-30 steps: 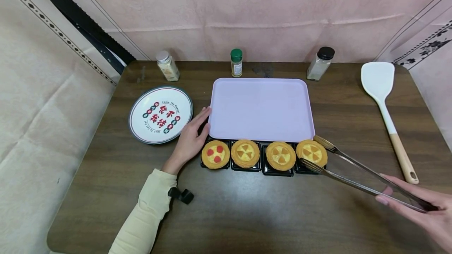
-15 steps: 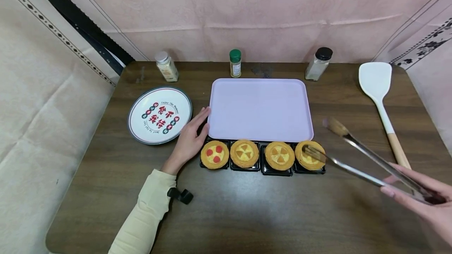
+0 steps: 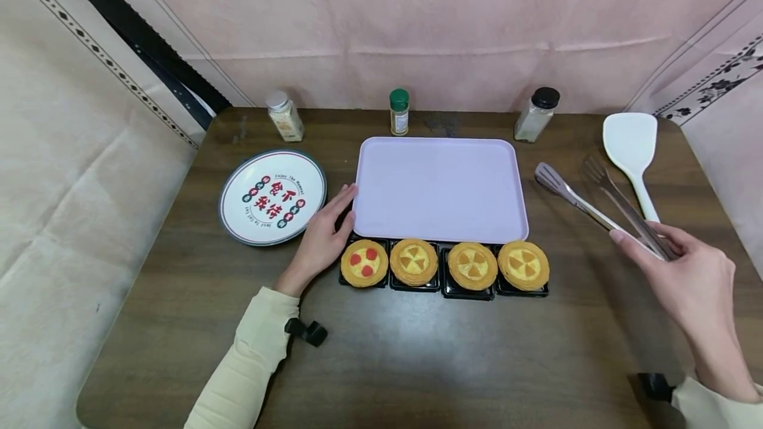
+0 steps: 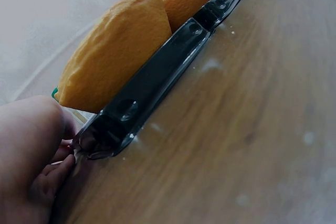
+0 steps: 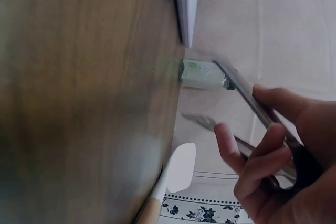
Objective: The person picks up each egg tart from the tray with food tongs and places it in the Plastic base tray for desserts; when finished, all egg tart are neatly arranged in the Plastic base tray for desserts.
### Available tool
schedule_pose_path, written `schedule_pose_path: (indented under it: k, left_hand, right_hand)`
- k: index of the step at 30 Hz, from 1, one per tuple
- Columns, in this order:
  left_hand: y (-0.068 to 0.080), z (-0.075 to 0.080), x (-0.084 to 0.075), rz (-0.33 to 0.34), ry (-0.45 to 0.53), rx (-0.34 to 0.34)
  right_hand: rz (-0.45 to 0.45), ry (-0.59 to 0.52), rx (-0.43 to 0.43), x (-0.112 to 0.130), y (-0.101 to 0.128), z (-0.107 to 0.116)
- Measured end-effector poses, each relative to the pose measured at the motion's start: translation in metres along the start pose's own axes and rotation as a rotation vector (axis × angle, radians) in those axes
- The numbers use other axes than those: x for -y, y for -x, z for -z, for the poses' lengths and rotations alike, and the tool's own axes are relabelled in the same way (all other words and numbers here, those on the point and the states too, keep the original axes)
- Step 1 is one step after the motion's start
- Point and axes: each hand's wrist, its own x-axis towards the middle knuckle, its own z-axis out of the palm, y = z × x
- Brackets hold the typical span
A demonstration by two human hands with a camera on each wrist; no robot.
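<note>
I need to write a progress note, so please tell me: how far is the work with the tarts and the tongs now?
Nothing looks moved yet: all four tarts sit in their black holders, and the lilac tray and the plate hold none. In hand: the right hand holds the tongs, empty and off to the right of the tray; the left hand rests at the tray's corner. Every tart is still left to lift.

Left hand [image 3: 322, 234] rests flat, fingers straight; right hand [image 3: 685, 273] is raised, fingers curled in a grip.

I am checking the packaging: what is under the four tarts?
Each tart sits in a black plastic tray on the table. The tray floors are covered by the tarts.
</note>
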Motion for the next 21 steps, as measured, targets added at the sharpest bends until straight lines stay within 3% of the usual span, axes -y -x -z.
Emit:
schedule_pose_path:
  k: [11,21]
  left_hand:
    - [0.001,0.0,-0.001,-0.006,-0.021,-0.001]
    - [0.001,0.0,0.0,-0.003,-0.025,-0.001]
  right_hand:
    - [-0.017,0.033,0.102,0.002,-0.017,-0.011]
    - [0.019,0.0,0.313,-0.004,-0.019,-0.018]
